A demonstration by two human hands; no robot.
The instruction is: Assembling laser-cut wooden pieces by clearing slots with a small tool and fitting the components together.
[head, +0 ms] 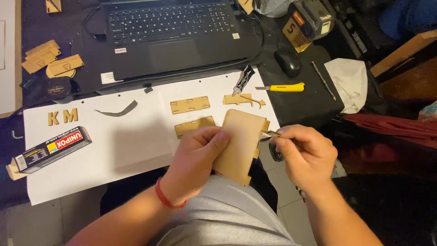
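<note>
You're at a dark desk w/ white paper sheets (136,141) spread over it, a black open laptop (175,36) at the back, a yellow-handled utility knife (281,87) and black computer mouse (288,62) to the right (floor tiles show below your lap). Your left hand (196,157) pinches the flat tan notched wooden panel (239,143), thumb on its face, held tilted over your lap just off the paper's edge. Your right hand (304,152) is curled tight round a small metal-tipped tool (270,133), tip touching the panel's right edge.

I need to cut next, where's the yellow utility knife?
In the head view, the yellow utility knife lies upper right on the dark desk, below the mouse, right of the glue tube.
</note>
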